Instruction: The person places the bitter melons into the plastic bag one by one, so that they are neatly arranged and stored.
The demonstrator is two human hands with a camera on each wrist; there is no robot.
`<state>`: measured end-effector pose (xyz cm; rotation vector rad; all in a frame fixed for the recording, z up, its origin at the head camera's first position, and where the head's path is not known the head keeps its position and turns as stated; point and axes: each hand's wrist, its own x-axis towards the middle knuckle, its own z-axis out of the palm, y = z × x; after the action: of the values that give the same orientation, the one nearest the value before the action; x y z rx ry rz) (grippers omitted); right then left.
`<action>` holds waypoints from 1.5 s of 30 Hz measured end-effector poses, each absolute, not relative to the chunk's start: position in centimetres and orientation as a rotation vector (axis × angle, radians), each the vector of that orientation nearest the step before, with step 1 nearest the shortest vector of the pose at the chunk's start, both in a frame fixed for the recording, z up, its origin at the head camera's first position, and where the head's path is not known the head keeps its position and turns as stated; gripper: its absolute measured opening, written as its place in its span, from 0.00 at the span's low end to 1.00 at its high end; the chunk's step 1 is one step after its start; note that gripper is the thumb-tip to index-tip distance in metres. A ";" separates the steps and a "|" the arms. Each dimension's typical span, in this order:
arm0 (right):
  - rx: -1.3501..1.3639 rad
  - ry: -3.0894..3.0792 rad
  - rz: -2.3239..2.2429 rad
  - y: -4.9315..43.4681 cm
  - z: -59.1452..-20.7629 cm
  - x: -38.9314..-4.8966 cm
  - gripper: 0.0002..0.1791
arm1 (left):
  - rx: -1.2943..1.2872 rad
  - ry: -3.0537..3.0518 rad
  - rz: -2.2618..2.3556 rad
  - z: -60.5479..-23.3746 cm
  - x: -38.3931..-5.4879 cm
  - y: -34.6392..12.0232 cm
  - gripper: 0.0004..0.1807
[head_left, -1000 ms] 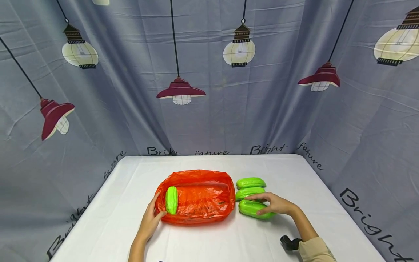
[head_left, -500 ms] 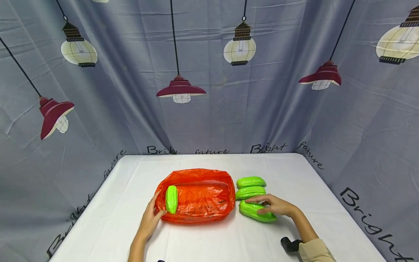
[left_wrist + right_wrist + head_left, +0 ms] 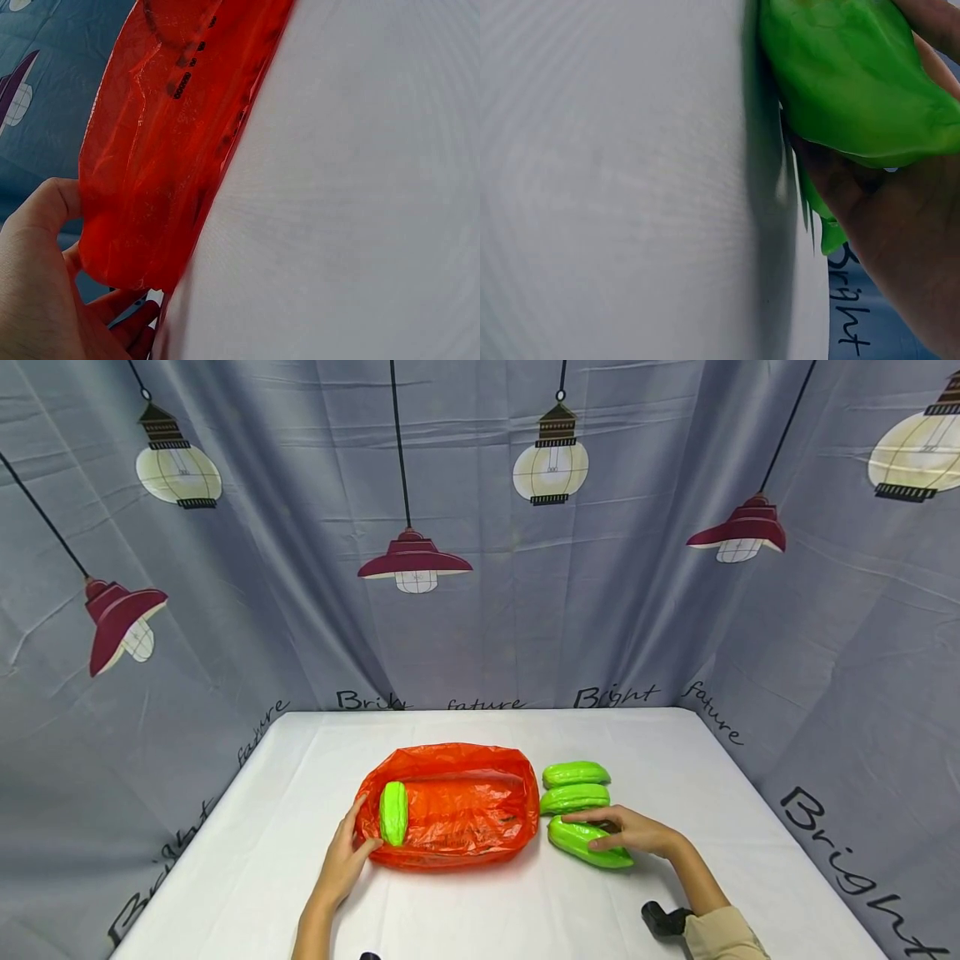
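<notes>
An open red plastic bag (image 3: 457, 862) lies on the white table, with one bright green, ridged vegetable (image 3: 393, 814) inside at its left end. My left hand (image 3: 343, 862) holds the bag's left edge, thumb on the near side and fingers farther back. The left wrist view shows the thumb against the red plastic (image 3: 142, 187). To the right of the bag, my right hand (image 3: 626, 831) grips the nearest of three green vegetables (image 3: 573, 839), thumb on its near side and fingers across the far side. Up close, that vegetable (image 3: 847, 82) looks glossy with a tapered end.
Two more green vegetables, one at the back (image 3: 576, 773) and one in the middle (image 3: 573, 798), lie side by side beyond the right hand. A black device (image 3: 663, 918) sits at the right wrist. Grey-blue curtains (image 3: 480, 635) printed with lamps surround the white table (image 3: 450, 918).
The vegetable under my right hand has turned slightly, its right end tipping nearer to me. My left hand and the bag keep their places; the head view has shifted a little.
</notes>
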<state>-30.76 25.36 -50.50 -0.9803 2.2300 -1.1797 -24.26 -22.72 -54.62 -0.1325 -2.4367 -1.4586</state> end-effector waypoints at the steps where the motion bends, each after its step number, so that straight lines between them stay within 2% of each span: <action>1: -0.969 2.224 -1.185 25.3 -50.5 -30.7 0.29 | -0.132 -2.436 -1.453 -54.6 -24.3 -22.7 0.42; 10: -0.905 2.239 -1.231 25.3 -50.7 -30.4 0.30 | -0.124 -2.441 -1.458 -54.1 -24.0 -22.6 0.41; 19: -0.877 2.256 -1.324 25.3 -50.8 -30.1 0.29 | -0.118 -2.433 -1.493 -50.6 -22.1 -21.1 0.40; 26: -0.896 2.302 -1.386 25.4 -51.2 -29.8 0.29 | -0.137 -2.427 -1.443 -54.4 -24.0 -22.7 0.42; 36: -0.949 2.355 -1.453 25.1 -50.8 -29.1 0.28 | -0.137 -2.428 -1.457 -54.3 -24.0 -22.6 0.40; 45: -0.921 2.463 -1.590 23.5 -48.6 -28.1 0.29 | -0.131 -2.434 -1.453 -54.4 -24.1 -22.7 0.41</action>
<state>-28.10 23.54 -48.56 -0.9214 2.4627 -1.5899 -24.08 -22.65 -54.43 -0.1308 -2.4339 -1.4527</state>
